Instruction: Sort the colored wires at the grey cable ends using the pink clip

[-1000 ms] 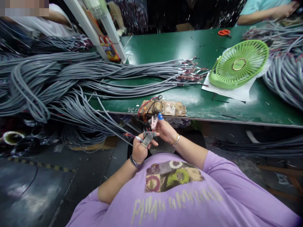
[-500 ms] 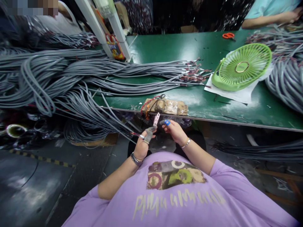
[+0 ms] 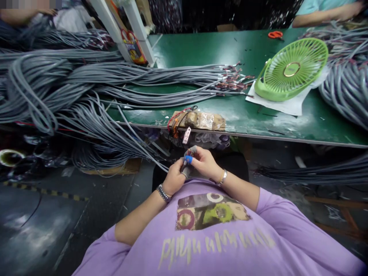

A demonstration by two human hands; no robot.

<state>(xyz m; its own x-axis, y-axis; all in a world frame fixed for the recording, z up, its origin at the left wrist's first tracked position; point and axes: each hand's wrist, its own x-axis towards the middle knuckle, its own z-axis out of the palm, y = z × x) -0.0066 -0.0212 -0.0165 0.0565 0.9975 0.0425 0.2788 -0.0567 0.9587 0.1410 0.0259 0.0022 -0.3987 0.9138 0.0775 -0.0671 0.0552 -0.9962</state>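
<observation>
Drawn together since the earlier frame, both hands are closed: the gray cable (image 3: 161, 165) is clamped in the left hand (image 3: 174, 179), its partly hidden wire ends (image 3: 189, 152) pinched by the right hand (image 3: 204, 165), below the green table (image 3: 244, 120). Apart from them, the pink tag (image 3: 186, 135) is suspended.

head view, looking forward and down over lap, bench.
</observation>
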